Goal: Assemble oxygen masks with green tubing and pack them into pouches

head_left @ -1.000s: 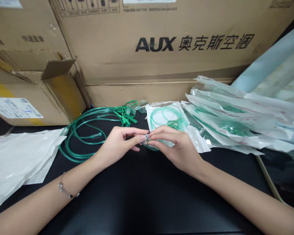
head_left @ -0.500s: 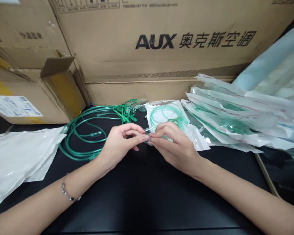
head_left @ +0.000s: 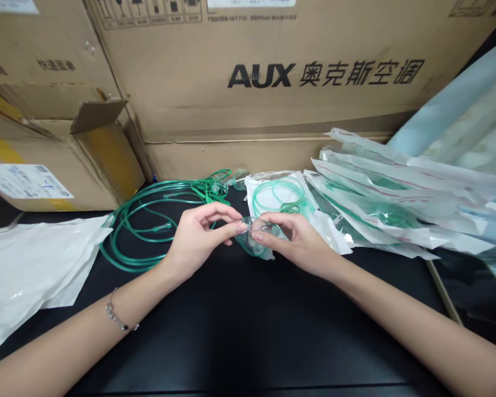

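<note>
while both forearms reach in from the lower corners, we hold a clear plastic mask point(head_left: 254, 246) between our two hands, just above the black bench point(head_left: 240, 325) and near the middle of the view. our left hand point(head_left: 199, 236) has its grip closed on the mask's near-left edge, thumb and fingertips pinched together there. our right hand point(head_left: 301, 240) grips the other side, its thumb laid across the clear plastic and its fingers curled behind; we cannot tell exactly where those fingers press. below the fingers we see some green tint and a pale, small part of the mask hanging down.

on our left wrist we wear a bracelet point(head_left: 116, 317). beyond the left hand lies a loose coil of green tubing point(head_left: 127, 259), with a tangle of green straps point(head_left: 210, 188) at its far right end and a clear cup-like piece point(head_left: 240, 180) just beside it. behind the right hand we see a packet point(head_left: 279, 193) with pale green tubing, and to its right a fanned pile of packets point(head_left: 400, 201). white pouches point(head_left: 41, 259) lie at the left, in front of a cardboard box point(head_left: 49, 151) with a raised flap. across the back we face a large carton point(head_left: 248, 113) printed "aux", with pale blue cloth point(head_left: 446, 105) at the right.
</note>
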`<state>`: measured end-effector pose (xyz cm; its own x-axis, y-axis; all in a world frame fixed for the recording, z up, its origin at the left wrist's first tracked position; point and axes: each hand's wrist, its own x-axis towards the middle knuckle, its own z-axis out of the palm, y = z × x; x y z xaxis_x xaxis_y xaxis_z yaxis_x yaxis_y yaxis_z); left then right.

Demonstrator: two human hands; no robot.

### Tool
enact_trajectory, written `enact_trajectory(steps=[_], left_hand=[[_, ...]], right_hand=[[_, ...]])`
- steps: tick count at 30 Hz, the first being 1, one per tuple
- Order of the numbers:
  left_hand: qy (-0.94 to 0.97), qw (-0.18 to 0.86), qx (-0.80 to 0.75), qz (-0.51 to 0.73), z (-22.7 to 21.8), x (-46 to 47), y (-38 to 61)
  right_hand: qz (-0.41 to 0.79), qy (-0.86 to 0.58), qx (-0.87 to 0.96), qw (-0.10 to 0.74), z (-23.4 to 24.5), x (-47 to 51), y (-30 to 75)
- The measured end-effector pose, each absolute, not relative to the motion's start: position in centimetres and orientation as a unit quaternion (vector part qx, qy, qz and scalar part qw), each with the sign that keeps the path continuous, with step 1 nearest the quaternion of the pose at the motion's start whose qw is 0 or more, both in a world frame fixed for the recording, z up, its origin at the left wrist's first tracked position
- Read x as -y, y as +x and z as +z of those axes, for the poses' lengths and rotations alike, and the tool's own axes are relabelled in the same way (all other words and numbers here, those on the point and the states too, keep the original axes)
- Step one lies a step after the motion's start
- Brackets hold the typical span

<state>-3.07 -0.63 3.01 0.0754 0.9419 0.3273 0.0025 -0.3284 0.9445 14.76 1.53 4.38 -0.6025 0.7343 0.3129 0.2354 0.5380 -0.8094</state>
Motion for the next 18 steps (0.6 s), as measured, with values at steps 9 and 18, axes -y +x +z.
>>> enact_trajectory(steps=[9, 18], left_hand=[[0.54, 0.405, -0.459, 0.578, 3.0, 1.4, -1.9], [0.529, 0.468, -0.45, 0.545, 2.1, 0.7, -2.6]], right_hand=[[0.327, -0.305, 0.766, 0.462, 3.6, -0.2, 14.1], [0.206, -0.318, 0.819, 0.432, 3.8, -0.3, 14.1]])
